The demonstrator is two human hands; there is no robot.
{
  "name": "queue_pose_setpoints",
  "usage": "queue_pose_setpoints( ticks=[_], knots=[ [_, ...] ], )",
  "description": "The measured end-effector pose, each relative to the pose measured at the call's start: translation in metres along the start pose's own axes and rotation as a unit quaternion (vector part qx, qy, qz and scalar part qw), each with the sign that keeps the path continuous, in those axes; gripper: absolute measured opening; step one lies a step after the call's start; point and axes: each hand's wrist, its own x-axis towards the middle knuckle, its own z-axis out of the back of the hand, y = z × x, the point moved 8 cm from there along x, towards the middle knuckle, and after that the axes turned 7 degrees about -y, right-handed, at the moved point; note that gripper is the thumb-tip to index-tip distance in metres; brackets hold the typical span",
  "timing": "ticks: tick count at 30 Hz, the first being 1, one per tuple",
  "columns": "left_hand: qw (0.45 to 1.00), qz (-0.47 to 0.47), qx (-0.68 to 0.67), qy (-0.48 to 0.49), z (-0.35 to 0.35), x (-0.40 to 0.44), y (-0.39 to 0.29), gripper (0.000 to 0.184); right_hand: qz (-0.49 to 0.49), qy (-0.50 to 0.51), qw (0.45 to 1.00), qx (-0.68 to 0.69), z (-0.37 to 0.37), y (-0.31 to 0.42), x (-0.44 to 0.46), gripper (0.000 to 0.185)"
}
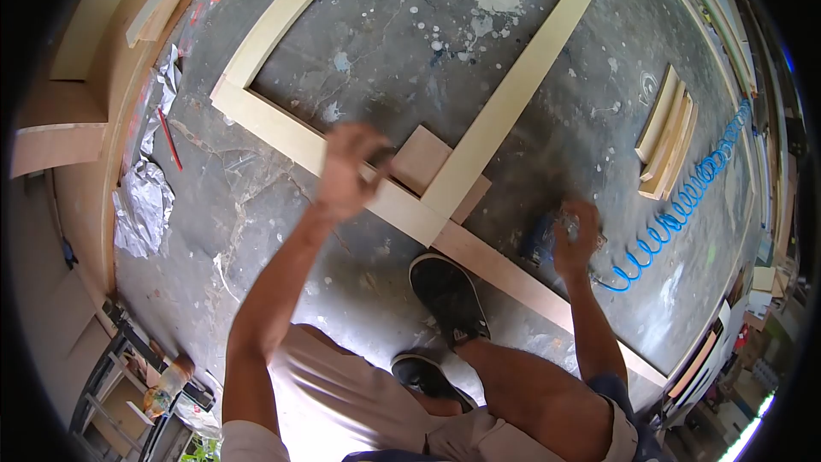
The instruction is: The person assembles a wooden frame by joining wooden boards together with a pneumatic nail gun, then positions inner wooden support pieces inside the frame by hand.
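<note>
Left hand point(349, 173) blurs over the flat, pale wooden frame point(286, 135), centre, grip unclear. Right hand point(576, 241) curls by a blurry blue object point(539, 240), hold unclear.

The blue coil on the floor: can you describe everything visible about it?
The blue coil looks like slim plastic hose. It lies on the grey floor, tightly wound at its far end and stretched into wide loops nearer the right hand. Short wooden pieces lie beside it. Whether its near end joins anything is unclear.
</note>
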Motion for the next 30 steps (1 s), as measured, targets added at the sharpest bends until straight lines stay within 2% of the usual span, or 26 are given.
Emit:
queue_pose_setpoints(
  ticks=[2, 3, 4, 5, 7, 8, 11, 12, 13, 15, 18, 25, 27, 28, 29, 30],
  knots=[
    [0.997, -0.015, -0.029, 0.068, -0.026, -0.019, -0.047, 0.046, -0.025, 0.017, 0.999, -0.025, 0.029, -0.020, -0.041, 0.044],
    [0.997, -0.014, -0.031, 0.068, -0.030, -0.027, -0.049, 0.046, -0.009, 0.060, 0.993, -0.098, 0.033, -0.021, -0.057, 0.050],
    [0.993, -0.028, -0.034, 0.109, -0.043, -0.041, -0.052, 0.051, 0.004, 0.104, 0.980, -0.172, 0.034, -0.024, -0.068, 0.055],
    [0.987, -0.042, -0.036, 0.151, -0.054, -0.054, -0.053, 0.055, 0.000, 0.107, 0.979, -0.173, 0.034, -0.032, -0.076, 0.055],
    [0.984, -0.050, -0.064, 0.156, -0.059, -0.057, -0.044, 0.058, 0.041, 0.140, 0.958, -0.246, 0.023, -0.036, -0.088, 0.063],
    [0.985, -0.049, -0.067, 0.149, -0.060, -0.059, -0.042, 0.057, 0.065, 0.122, 0.956, -0.258, 0.021, -0.036, -0.087, 0.056],
    [0.987, -0.031, -0.083, 0.134, -0.064, -0.064, -0.037, 0.055, 0.034, 0.150, 0.954, -0.255, 0.007, -0.061, -0.081, 0.047],
    [0.987, -0.016, -0.098, 0.128, -0.063, -0.059, -0.038, 0.054, 0.071, 0.129, 0.955, -0.257, 0.008, -0.052, -0.071, 0.035],
    [0.987, -0.014, -0.097, 0.123, -0.062, -0.056, -0.041, 0.054, 0.076, 0.129, 0.954, -0.258, 0.011, -0.050, -0.066, 0.035],
    [0.974, 0.130, -0.119, 0.141, -0.064, -0.057, -0.028, 0.052, 0.076, 0.142, 0.960, -0.229, 0.018, -0.045, -0.058, 0.025],
    [0.986, 0.092, -0.089, 0.106, -0.057, -0.053, -0.039, 0.051, 0.064, 0.092, 0.954, -0.279, 0.040, -0.037, -0.045, 0.020],
    [0.983, 0.117, -0.101, 0.102, -0.050, -0.057, -0.035, 0.049, 0.101, 0.099, 0.956, -0.256, 0.051, 0.032, -0.021, 0.022],
    [0.971, 0.173, -0.075, 0.146, -0.060, -0.057, -0.029, 0.044, 0.102, 0.122, 0.971, -0.180, 0.050, 0.058, -0.017, 0.022],
    [0.971, 0.175, -0.076, 0.146, -0.060, -0.050, -0.031, 0.044, 0.056, 0.173, 0.973, -0.145, 0.048, 0.064, -0.016, 0.021],
    [0.962, 0.203, -0.058, 0.172, -0.063, -0.046, -0.028, 0.041, 0.055, 0.177, 0.972, -0.146, 0.043, 0.074, -0.020, 0.021],
    [0.952, 0.232, -0.041, 0.197, -0.066, -0.047, -0.025, 0.038, -0.009, 0.176, 0.982, -0.067, 0.038, 0.080, -0.025, 0.024]
  ],
)
